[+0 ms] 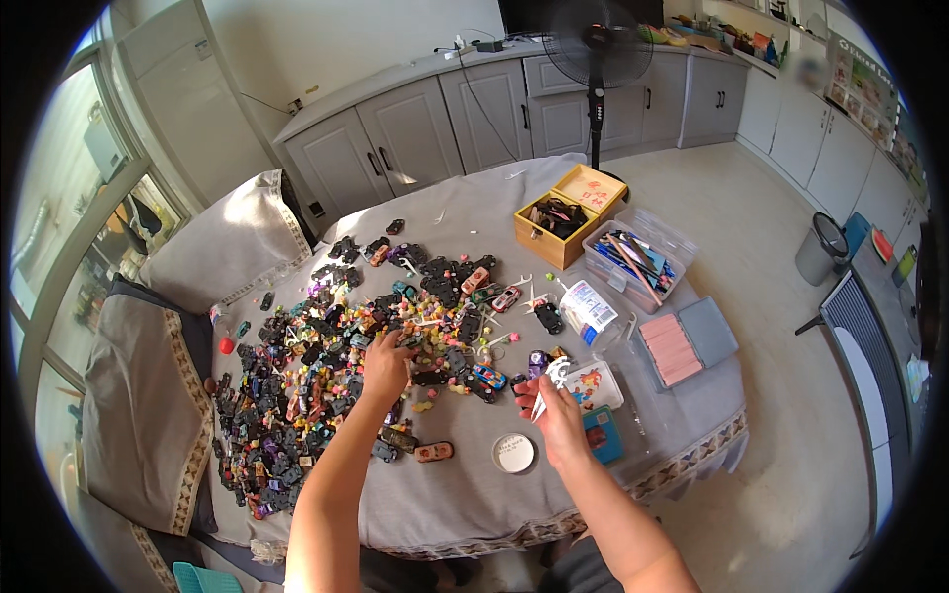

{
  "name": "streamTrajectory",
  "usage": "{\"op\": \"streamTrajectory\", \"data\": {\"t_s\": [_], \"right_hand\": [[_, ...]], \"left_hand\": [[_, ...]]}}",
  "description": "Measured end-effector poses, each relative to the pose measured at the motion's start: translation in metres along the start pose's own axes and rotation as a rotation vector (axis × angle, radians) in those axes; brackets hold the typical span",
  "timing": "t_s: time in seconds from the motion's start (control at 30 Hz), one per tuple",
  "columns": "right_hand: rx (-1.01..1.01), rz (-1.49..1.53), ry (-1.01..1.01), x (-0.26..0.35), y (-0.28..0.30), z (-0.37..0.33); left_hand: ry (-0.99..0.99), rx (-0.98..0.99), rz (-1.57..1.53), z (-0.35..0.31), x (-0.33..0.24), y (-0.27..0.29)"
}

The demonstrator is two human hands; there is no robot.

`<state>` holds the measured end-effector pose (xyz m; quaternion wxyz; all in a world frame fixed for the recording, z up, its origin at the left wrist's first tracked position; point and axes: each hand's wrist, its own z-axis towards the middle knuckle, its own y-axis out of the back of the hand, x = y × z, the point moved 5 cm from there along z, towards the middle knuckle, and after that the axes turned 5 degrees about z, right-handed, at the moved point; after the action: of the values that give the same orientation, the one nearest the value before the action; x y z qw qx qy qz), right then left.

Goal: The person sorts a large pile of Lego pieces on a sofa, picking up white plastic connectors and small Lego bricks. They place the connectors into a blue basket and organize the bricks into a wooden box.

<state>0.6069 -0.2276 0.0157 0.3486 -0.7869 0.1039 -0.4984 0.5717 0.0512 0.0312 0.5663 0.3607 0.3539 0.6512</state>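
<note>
L hand [384, 364] in toy-car pile [326, 376], R hand [554, 405] w/ white picks [550, 381]

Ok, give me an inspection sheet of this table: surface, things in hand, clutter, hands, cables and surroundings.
Surface: round table under a grey cloth.
Job's things: pile of small toy cars; white plastic pieces.
Clutter: wooden box, clear bin of pens, pink case, white round lid.
Grips: left hand reaching into the cars; right hand holding the white plastic pieces.
Cables: cords on the counter.
Surroundings: standing fan, grey cabinets, cushioned chairs, waste bin.
</note>
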Motion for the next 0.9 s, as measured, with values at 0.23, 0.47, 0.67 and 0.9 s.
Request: {"op": "streamTrajectory", "data": {"t_s": [0.23, 0.47, 0.67, 0.9], "right_hand": [[0.010, -0.042, 0.005, 0.000, -0.002, -0.001], [0.035, -0.061, -0.028, -0.003, -0.005, -0.001], [0.057, -0.074, -0.033, -0.004, -0.005, 0.000], [0.069, -0.087, -0.051, -0.002, -0.005, -0.003]], "left_hand": [[-0.246, 0.048, -0.165, 0.053, -0.078, -0.015], [0.074, 0.162, 0.192, 0.082, -0.096, -0.061], [0.506, 0.110, 0.101, 0.093, -0.104, -0.082], [0.584, 0.468, 0.045, 0.086, -0.086, -0.104]]}}
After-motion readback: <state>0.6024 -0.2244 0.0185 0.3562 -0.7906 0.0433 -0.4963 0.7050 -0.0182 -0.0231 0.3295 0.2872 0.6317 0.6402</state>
